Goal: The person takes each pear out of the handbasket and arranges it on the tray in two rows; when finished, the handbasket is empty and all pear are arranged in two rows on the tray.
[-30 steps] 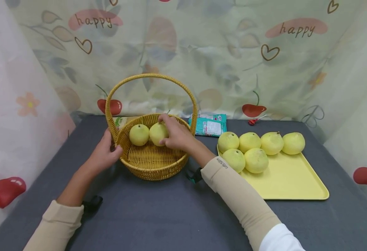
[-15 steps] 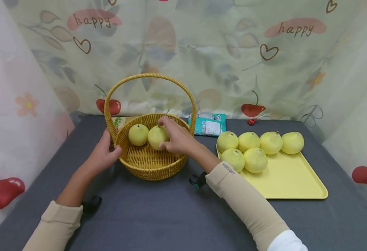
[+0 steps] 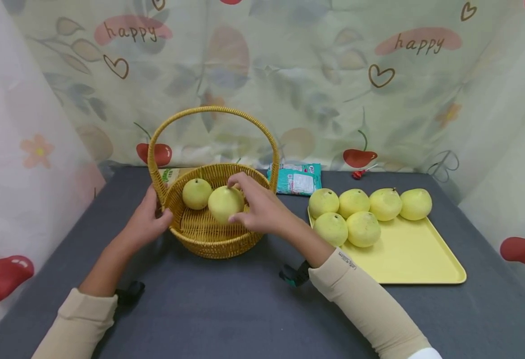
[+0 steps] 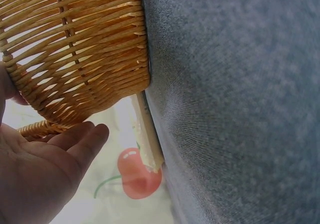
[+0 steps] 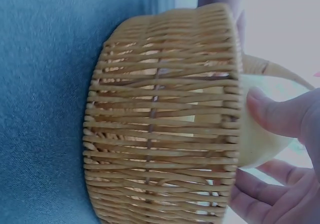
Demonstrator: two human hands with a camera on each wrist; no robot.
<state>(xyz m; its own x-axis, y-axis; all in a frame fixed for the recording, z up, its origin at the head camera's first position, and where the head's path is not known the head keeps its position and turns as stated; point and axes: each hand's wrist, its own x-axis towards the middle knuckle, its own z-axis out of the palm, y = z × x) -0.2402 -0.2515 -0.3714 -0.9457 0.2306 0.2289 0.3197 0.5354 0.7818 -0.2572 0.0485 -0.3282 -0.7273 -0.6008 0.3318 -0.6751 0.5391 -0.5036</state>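
Note:
A wicker basket [image 3: 217, 249] with a tall arched handle stands on the dark cloth. My left hand [image 3: 147, 219] grips its left rim by the foot of the handle; the left wrist view shows the fingers [image 4: 82, 139] behind the weave. Inside, towards the back left, lies one yellow-green pear [image 3: 197, 194]. A second pear [image 3: 224, 205] is in my right hand [image 3: 262, 207], pinched between thumb and fingers above the basket floor. The right wrist view has this pear partly above the rim, with the thumb [image 5: 280, 115] on its side.
To the right, a yellow tray [image 3: 419, 254] bears several more pears [image 3: 364, 229] along its back and left side. Behind the basket are a teal packet [image 3: 299, 179] and a partly hidden pale package [image 3: 169, 174]. A red lollipop [image 3: 359, 174] lies near the back curtain [image 3: 262, 75].
My right hand has lifted the pear from beside the other one and brought it nearer and slightly left. The left hand keeps its grip on the basket.

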